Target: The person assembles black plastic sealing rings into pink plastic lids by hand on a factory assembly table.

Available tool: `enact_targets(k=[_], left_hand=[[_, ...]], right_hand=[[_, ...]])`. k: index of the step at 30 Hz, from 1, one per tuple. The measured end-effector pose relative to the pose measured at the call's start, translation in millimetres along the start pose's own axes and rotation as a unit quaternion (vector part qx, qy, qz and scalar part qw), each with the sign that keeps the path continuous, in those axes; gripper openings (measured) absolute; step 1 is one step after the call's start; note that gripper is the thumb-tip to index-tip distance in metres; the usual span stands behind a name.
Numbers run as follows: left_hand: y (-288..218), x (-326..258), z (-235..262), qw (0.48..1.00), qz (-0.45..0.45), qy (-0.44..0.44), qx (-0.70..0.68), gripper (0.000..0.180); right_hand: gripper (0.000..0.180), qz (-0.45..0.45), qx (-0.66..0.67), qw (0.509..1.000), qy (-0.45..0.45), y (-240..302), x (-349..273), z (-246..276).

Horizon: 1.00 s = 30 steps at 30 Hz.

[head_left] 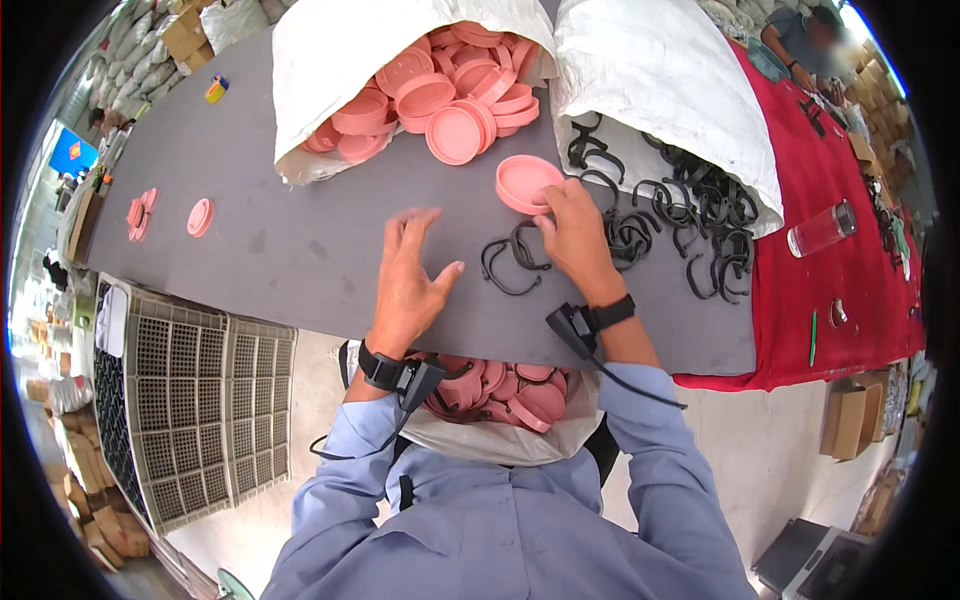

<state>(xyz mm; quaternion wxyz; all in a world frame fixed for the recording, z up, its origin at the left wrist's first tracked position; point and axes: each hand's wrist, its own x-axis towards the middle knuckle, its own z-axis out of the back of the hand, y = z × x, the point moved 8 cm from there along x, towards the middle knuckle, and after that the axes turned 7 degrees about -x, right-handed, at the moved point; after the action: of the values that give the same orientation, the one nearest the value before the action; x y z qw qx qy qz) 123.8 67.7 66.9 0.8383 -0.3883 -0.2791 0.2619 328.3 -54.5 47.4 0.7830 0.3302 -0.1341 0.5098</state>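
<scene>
My left hand [410, 280] hovers flat over the grey table [280, 250], fingers spread, holding nothing. My right hand [578, 235] rests on the table with its fingers curled around the rim of a pink round lid [524, 181]. Two black plastic handle loops [510, 258] lie between my hands. Behind, a white sack [330, 60] spills several pink lids [450, 95] onto the table. A second white sack [660, 70] on the right spills black handle loops [700, 215].
A white bag of pink lids [500, 390] hangs at my waist below the table edge. Three loose pink lids [165, 213] lie at the table's left. A red cloth table [850, 270] with a clear bottle [822, 228] stands right; another person sits at its far end. A grey plastic crate [190, 400] stands lower left.
</scene>
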Motion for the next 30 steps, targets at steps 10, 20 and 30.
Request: enact_targets(k=[10, 20, 30], left_hand=[[36.6, -14.3, -16.6, 0.94, 0.145, 0.092, -0.296, 0.031], [50.1, -65.3, 2.8, 0.807, 0.226, -0.007, -0.545, 0.043], [22.0, -85.1, 3.0, 0.876, 0.205, 0.014, -0.435, 0.043]], right_hand=[[0.04, -0.124, 0.224, 0.958, 0.129, 22.5, -14.7, -4.7], [0.046, -0.054, -0.08, 0.993, 0.072, 12.9, -35.7, -11.2], [0.039, -0.027, 0.223, 0.972, 0.073, 128.6, -53.4, 60.3]])
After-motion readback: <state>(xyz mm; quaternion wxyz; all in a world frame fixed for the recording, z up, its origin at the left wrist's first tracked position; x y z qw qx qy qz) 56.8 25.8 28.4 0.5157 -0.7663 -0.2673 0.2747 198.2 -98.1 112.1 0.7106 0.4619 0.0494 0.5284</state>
